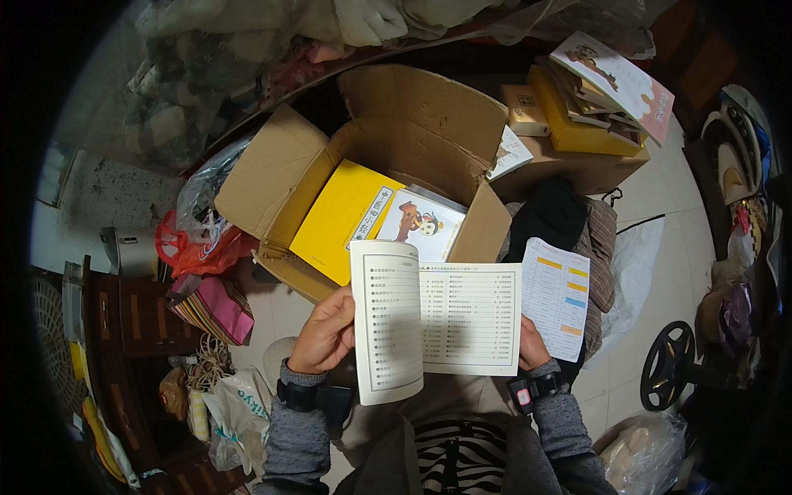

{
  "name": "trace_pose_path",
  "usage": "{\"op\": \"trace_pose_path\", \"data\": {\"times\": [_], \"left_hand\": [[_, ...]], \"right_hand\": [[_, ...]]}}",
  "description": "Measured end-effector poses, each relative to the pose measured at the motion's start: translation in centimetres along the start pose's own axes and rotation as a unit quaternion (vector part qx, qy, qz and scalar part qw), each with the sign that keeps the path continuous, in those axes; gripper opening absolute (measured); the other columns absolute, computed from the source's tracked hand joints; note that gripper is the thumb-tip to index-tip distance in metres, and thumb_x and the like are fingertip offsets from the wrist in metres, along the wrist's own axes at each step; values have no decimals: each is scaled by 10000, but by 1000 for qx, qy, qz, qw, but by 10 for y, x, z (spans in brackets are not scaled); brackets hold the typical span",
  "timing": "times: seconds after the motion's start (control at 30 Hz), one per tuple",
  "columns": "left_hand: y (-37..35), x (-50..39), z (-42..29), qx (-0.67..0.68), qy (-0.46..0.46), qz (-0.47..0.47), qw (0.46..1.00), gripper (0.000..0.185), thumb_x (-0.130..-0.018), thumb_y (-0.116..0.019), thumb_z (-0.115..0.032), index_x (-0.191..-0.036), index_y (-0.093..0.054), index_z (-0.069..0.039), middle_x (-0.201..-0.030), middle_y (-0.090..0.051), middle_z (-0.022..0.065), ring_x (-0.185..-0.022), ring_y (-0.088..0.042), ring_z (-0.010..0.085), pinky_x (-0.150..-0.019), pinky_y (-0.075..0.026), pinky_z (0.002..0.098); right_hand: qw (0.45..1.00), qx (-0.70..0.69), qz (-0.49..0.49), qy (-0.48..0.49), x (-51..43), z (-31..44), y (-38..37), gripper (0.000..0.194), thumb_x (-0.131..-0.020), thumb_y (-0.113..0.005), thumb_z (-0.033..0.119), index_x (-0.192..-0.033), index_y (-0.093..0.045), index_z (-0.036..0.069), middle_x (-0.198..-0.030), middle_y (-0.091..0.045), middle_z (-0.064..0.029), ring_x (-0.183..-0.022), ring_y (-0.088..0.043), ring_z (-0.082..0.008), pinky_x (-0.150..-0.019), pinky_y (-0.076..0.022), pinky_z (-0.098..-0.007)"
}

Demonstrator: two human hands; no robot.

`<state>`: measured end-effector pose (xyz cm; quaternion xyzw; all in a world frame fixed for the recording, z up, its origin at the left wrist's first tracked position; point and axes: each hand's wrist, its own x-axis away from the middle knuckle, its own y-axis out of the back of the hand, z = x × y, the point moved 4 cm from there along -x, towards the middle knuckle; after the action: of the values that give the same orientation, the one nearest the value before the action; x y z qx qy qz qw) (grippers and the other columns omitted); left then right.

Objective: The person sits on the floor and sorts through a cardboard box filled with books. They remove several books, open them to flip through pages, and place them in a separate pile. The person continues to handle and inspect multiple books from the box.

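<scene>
Between my two hands a thin paperback book point(470, 322) lies open at pages of printed lists. My left hand point(325, 331) grips the edge of its raised left pages, thumb on top. My right hand point(533, 342) holds the right edge, its fingers mostly hidden behind the book. Just beyond the book stands a cardboard box point(421, 93) with its flaps up. Inside it are a yellow book point(337, 213) and a white book with a cartoon figure point(433, 226). A printed sheet with coloured bars point(555, 300) is right of my right hand.
Several books point(609, 80) are stacked on another cardboard box point(575, 167) at the upper right. Dark clothing point(547, 219) lies below them. At the left are a red plastic bag point(204, 247), a striped bag point(216, 309) and wooden drawers point(154, 322). A black wheel point(668, 365) stands at the right.
</scene>
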<state>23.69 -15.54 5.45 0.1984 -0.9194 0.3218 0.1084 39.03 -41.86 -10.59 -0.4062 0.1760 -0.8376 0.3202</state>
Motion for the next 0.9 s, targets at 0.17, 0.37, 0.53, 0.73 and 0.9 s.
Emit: {"op": "trace_pose_path", "data": {"times": [0.17,0.37,0.53,0.73,0.9], "left_hand": [[1,-6,10,-19,17,-27,999,280,-995,-428,-187,-1179,-501,10,-872,-584,17,-684,-549,48,-593,-463,166],[-1,-6,12,-17,23,-12,1000,265,-996,-423,-181,-1159,-507,11,-907,-600,19,-731,-565,50,-631,-475,174],[0,2,-4,-24,-26,-41,999,261,-988,-438,-193,-1127,-527,10,-1011,-626,65,-841,-610,91,-707,-505,216],[34,31,-43,-37,-99,-105,989,317,-985,-430,-253,-1121,-531,14,-1035,-633,109,-884,-635,166,-792,-517,307],[53,46,-52,-57,-112,-147,981,312,-989,-426,-263,-1106,-539,4,-990,-634,93,-841,-628,144,-757,-517,288]], "right_hand": [[1000,-5,0,3,0,0,-1,329,-979,-450,167,-1239,-502,-28,-1077,-624,-99,-888,-634,-134,-737,-544,-246],[1000,-2,0,2,-1,-1,0,345,-986,-431,178,-1253,-482,-33,-1086,-620,-108,-879,-644,-142,-736,-556,-253],[1000,3,8,6,0,2,-4,344,-988,-423,183,-1248,-480,-34,-1070,-625,-115,-865,-652,-146,-720,-563,-251],[1000,7,-1,1,-2,0,1,340,-988,-424,185,-1250,-482,-24,-1067,-626,-108,-863,-648,-137,-709,-558,-243],[1000,-10,-5,6,-4,-3,2,335,-982,-445,177,-1253,-489,-15,-1067,-627,-94,-862,-642,-125,-704,-551,-235]]}}
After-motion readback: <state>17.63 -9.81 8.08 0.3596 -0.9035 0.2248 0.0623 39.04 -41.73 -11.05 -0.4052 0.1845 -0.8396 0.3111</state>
